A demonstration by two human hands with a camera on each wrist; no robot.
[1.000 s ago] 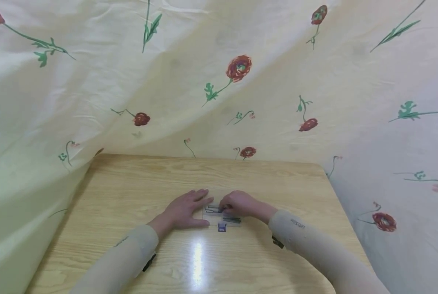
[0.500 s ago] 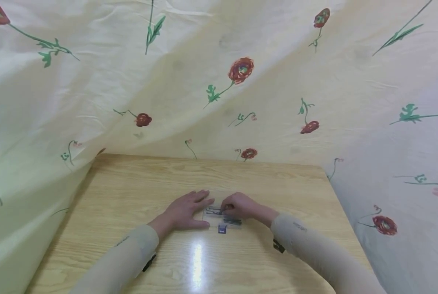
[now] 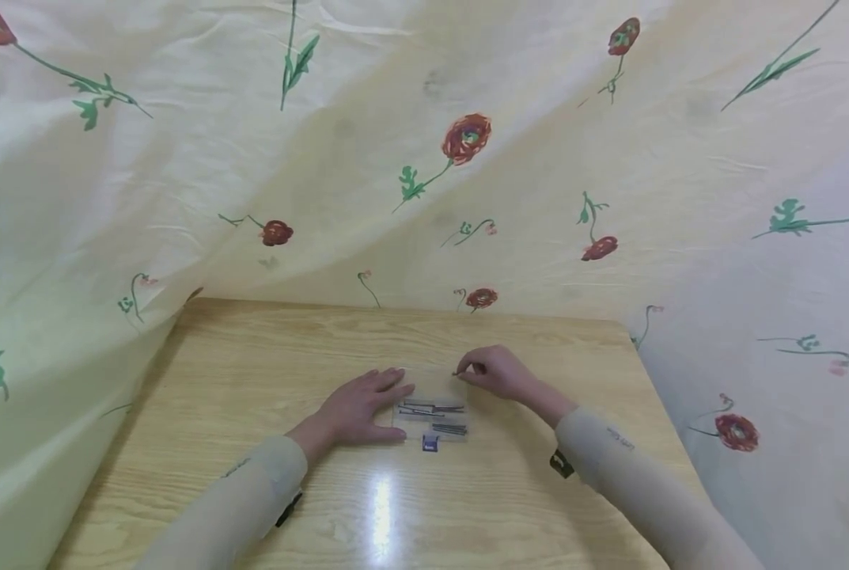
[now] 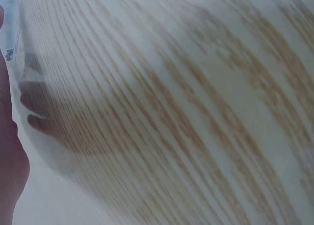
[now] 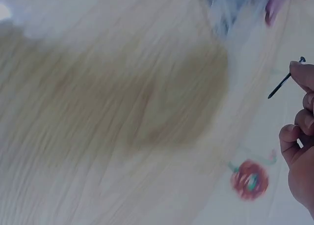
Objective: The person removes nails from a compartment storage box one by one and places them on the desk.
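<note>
A clear plastic box [image 3: 411, 428] lies on the table, its outline faint in the head view. Dark nails [image 3: 431, 409] are scattered in its middle compartment, and more nails [image 3: 449, 429] lie side by side at the front right. My left hand [image 3: 358, 408] rests with spread fingers along the box's left side; the left wrist view catches just an edge of that hand. Above the box's back right corner, my right hand [image 3: 497, 372] pinches one nail [image 5: 279, 89] between thumb and fingertip. Its head and point stick out on either side of the pinch.
A small blue tab [image 3: 430, 443] sits at the box's front edge. The wood-grain table [image 3: 289, 332] reaches back to a flower-printed cloth [image 3: 353, 158] hanging behind and along both sides. Light glares on the tabletop in front.
My right hand has lifted out of the middle compartment with a nail and moved back and to the right. The nails it covered now show. My left hand has stayed in place.
</note>
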